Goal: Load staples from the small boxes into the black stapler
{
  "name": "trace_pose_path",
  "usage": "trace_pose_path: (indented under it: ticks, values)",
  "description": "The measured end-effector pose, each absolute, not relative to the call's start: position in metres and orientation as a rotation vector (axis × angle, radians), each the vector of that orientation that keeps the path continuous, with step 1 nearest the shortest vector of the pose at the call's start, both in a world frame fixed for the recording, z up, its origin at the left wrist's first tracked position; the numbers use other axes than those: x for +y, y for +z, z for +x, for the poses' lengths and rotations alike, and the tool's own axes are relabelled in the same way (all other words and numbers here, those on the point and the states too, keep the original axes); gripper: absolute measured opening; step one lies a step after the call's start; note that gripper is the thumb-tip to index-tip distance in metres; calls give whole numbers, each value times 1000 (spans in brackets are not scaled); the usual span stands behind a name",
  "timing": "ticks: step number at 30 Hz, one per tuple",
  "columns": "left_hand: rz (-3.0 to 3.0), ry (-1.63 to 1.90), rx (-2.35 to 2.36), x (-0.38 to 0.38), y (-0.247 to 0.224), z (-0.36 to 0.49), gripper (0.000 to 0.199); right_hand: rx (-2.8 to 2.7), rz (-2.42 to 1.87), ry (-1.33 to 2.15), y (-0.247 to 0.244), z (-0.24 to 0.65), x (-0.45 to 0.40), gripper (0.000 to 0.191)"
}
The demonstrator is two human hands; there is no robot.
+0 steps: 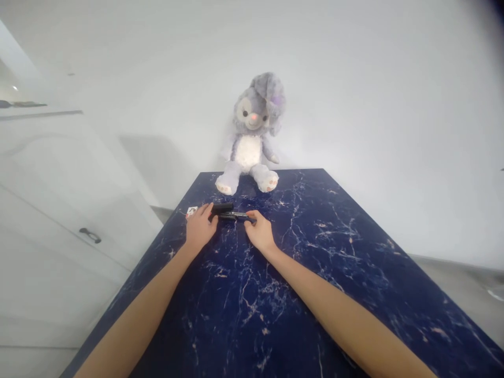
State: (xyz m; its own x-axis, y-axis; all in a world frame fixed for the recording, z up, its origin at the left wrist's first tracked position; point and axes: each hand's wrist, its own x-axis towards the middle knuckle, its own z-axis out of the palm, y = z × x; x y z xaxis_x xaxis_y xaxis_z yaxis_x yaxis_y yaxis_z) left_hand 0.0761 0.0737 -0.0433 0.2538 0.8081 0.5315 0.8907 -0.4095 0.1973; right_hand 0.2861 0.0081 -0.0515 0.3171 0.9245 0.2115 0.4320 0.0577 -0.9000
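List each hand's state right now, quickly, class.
Left hand: touching the black tool; whether it grips cannot be told.
Right hand: closed, holding the tool's right end.

The left hand [200,227], 8 o'clock of centre, hides the near end of a black bar [223,207] and part of a small card [191,211], whose print is too small to tell; the right hand [259,229], at 6 o'clock, covers one end of a slim dark tool [236,215]. Both forearms are cut by the lower edge, towards 7 and 5 o'clock, as is the surface [268,315] at 6. The cupboard [51,220], at 9, is cropped; items on its ledge, towards 10, are blurred.
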Motion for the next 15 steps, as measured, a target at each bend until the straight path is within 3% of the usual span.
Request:
trace_pose_path:
  ticks: [9,15]
  values:
    - [-2451,-765,-1899,90,-22,68,48,-1260,-1558,572,-46,282,11,24]
    - [-2495,-692,-1961,95,-17,62,64,-1320,-1496,667,-44,281,21,27]
